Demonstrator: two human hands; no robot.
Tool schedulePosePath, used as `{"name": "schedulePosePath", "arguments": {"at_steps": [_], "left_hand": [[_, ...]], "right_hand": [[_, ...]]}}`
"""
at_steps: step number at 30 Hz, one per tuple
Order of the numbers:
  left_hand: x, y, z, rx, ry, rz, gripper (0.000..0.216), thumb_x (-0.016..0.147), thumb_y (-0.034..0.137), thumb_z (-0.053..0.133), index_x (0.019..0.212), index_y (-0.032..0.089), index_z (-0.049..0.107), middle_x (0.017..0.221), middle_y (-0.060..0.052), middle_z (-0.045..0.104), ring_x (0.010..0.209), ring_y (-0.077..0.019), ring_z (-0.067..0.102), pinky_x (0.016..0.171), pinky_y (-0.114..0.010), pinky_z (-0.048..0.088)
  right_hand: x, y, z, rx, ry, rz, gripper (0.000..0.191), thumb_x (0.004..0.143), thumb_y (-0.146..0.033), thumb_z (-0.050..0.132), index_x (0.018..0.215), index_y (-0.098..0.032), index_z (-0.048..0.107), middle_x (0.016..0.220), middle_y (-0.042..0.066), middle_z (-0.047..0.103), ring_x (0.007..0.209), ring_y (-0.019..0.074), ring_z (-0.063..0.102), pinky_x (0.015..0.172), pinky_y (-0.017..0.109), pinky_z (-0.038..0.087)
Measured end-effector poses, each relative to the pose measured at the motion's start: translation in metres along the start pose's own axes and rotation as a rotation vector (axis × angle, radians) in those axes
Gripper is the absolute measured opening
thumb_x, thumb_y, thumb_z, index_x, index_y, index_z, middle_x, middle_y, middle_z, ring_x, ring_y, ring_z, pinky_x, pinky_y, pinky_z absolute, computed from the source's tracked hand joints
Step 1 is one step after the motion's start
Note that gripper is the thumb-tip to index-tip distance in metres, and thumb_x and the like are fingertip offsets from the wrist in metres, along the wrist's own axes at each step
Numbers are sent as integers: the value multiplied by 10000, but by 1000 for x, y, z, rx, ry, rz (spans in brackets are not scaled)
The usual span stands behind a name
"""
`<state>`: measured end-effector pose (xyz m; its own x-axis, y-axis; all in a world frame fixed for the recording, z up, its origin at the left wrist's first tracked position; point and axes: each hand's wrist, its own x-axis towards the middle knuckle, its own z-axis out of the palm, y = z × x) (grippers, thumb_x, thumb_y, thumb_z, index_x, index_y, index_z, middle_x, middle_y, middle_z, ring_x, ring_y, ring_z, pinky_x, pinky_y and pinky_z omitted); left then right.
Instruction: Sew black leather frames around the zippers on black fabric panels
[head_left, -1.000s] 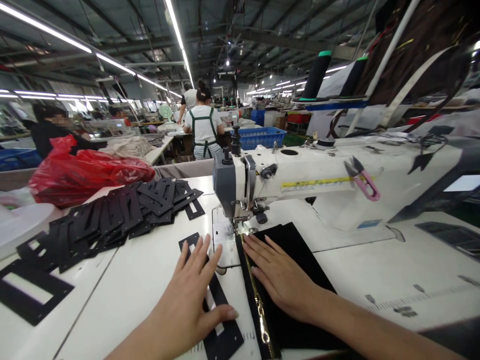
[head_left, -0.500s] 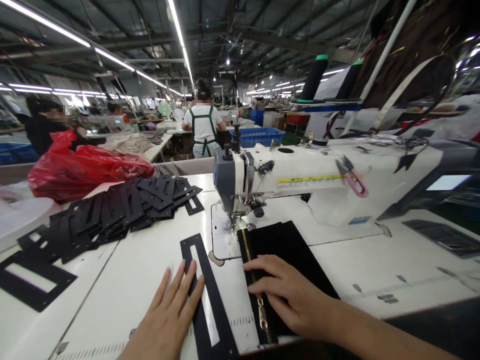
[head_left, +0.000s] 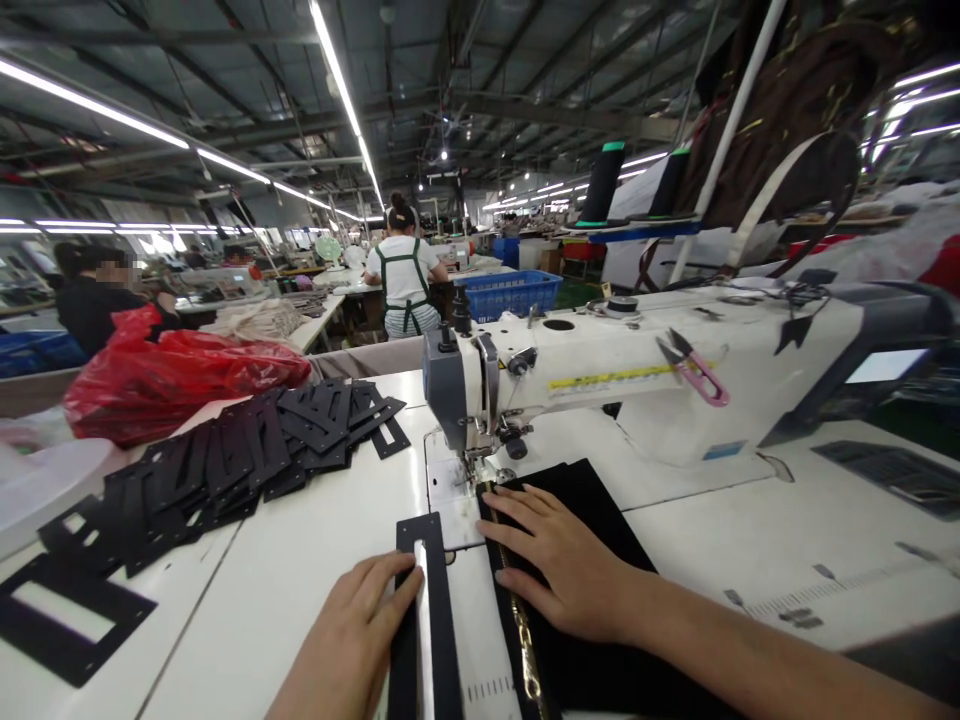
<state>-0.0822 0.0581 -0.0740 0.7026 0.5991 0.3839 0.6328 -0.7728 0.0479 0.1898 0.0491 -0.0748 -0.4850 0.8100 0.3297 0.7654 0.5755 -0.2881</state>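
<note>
My left hand (head_left: 356, 620) lies on the left side of a black slotted panel (head_left: 444, 640), its fingers bent together and tips at the long slot. White shows through that slot. Fingers spread, my right hand (head_left: 566, 570) rests flat on a black fabric piece (head_left: 604, 525). A brass zipper (head_left: 523, 640) runs along the fabric's left edge, with its gold pull near the front. The zipper's far end lies by the presser foot of the sewing machine (head_left: 585, 345). Panel and fabric lie apart, side by side.
Several more black slotted panels (head_left: 247, 450) are heaped at the left, before a red plastic bag (head_left: 187, 365). Pink thread snips (head_left: 697, 370) lie on the machine arm. Thread cones (head_left: 602, 185) stand behind. A person (head_left: 403, 270) faces away beyond a blue crate (head_left: 517, 293).
My left hand has gone from spread to bent, and the panel under it has turned straighter, its far end nearer to me. My right hand has flattened and slid toward the needle.
</note>
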Motion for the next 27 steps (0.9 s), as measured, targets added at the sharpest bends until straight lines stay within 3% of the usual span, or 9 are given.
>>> {"name": "schedulePosePath", "arguments": {"at_steps": [4,9,13,16,23,27], "left_hand": [[13,-13,-2,-91,121,-6,394,861,114,364,1199,251,512,1086,-68,613,954,-189,609,790,-283,535],[46,3,6,-21,233,136,354,885,109,371,1214,166,489,1160,-93,596,1008,-172,599,853,-264,515],[74,18,22,44,141,215,321,878,65,330,1069,88,586,1099,-148,621,996,-214,609,854,-323,525],[78,18,32,56,71,210,342,876,55,302,1036,90,602,1098,-150,620,999,-227,607,847,-355,532],[78,9,35,82,9,252,318,915,115,289,1031,102,585,1170,-127,585,1114,-219,531,924,-345,480],[77,3,36,87,-30,274,318,907,150,317,1148,102,520,1205,-127,561,1146,-216,503,947,-333,462]], "right_hand": [[-2,2,13,-13,99,43,433,872,-185,403,1287,-66,434,1338,161,415,1239,235,375,1021,437,339],[6,-8,17,-8,85,4,437,826,-96,380,1247,-18,468,1304,192,445,1238,262,378,1020,467,336],[12,-10,12,111,108,-24,475,795,-65,403,1268,-57,449,1303,193,442,1245,246,367,1040,436,321],[12,-6,12,143,131,-2,482,795,-67,410,1276,-74,440,1300,186,446,1239,241,375,1040,430,325],[7,-4,20,83,153,99,494,816,-110,403,1304,-31,399,1318,182,427,1233,246,368,1026,409,346],[11,-4,14,96,75,117,477,858,-208,443,1329,-146,395,1336,110,426,1226,257,363,1047,427,295]]}}
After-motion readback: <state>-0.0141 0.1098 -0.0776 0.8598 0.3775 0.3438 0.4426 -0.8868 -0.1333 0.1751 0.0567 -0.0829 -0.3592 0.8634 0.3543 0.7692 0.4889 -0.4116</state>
